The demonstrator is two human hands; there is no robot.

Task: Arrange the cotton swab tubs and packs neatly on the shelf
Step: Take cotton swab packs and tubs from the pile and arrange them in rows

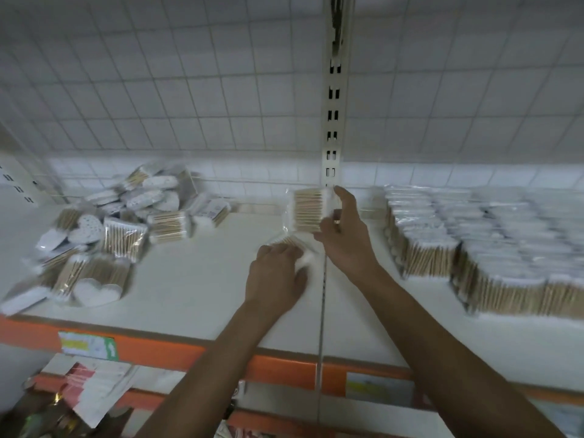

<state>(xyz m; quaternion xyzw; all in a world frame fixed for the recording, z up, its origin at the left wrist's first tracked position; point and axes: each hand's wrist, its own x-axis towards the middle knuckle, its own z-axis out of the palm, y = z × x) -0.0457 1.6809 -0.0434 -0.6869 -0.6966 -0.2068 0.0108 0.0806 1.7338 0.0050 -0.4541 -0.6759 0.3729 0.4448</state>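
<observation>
Bare forearms (442, 336), ring (337, 221) on right hand (346, 240).

Left hand (278, 276) covers most of lower pack (292, 241); right hand (346, 235), upper pack (306, 213)'s edge.

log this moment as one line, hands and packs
right hand: holds upper pack above shelf | left hand: grips lower pack lying on shelf | shelf left: loose pile | shelf right: neat rows

Left hand (278, 275) curls palm-down; right hand (344, 237) pinches, raised
</observation>
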